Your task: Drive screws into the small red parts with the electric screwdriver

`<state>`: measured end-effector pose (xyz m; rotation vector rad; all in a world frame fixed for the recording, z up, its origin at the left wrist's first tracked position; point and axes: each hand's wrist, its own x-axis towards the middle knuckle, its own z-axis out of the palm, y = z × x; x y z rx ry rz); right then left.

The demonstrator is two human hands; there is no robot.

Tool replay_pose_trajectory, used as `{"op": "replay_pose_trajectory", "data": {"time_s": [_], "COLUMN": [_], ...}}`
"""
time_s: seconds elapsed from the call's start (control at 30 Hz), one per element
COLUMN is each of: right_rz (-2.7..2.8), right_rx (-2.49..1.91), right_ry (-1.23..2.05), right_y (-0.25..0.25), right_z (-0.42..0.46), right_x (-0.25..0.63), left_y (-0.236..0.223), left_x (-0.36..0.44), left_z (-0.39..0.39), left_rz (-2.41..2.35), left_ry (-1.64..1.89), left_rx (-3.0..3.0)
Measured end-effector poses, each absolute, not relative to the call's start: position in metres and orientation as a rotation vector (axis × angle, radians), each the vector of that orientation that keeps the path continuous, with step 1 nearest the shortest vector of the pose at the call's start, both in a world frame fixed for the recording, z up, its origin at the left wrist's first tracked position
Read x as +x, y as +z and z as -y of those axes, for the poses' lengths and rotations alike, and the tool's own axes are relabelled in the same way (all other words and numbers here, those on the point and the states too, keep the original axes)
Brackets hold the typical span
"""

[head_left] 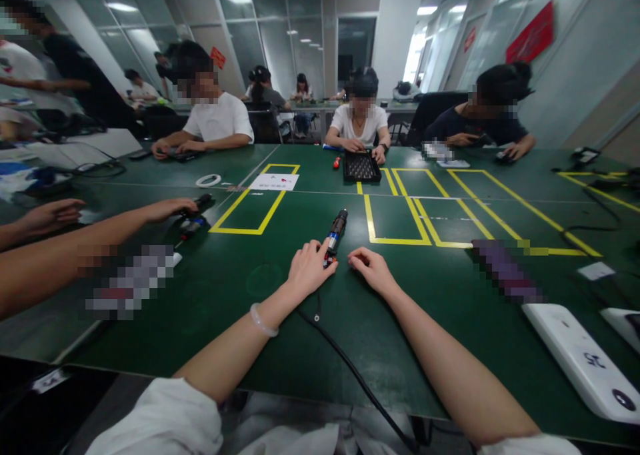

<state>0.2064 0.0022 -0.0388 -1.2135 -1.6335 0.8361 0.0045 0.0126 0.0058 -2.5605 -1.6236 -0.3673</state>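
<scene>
On the green table [240, 308], an electric screwdriver [338, 227] with its inner parts exposed lies pointing away from me. Its nose is black, its middle blue and silver, and red bits show near my fingers. My left hand [311, 268] is closed over its near end, covering part of it. Just to the right, my right hand [373, 269] rests on the table with thumb and fingertips curled together; whatever may be between them is too small to make out. Below the left hand a black cable [350, 361] runs toward me, and a thin wire ends in a ring terminal [317, 318].
Yellow tape [400, 241] marks rectangles ahead. White power banks [580, 361] lie at right. At left, a neighbour's hand [173, 208] touches a similar tool [193, 227]. Across the table a person handles a black tray [362, 168]. A white tape roll [208, 181] lies beyond.
</scene>
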Motion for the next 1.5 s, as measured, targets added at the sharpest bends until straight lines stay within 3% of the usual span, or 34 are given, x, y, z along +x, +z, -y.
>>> {"op": "replay_pose_trajectory", "data": {"time_s": [1.0,1.5], "right_rz": [1.649,1.670], "right_rx": [-1.211,-1.228], "right_ry": [0.911,0.885], "right_y": [-0.037,-0.029], "right_z": [-0.004,0.000], "right_x": [0.208,0.205], "left_y": [0.007,0.027], "left_x": [-0.253,-0.209], "left_z": [-0.112,-0.086], "left_rz": [2.159,2.193], "left_ry": [0.077,-0.066], "left_rx": [-2.194,-1.940]}}
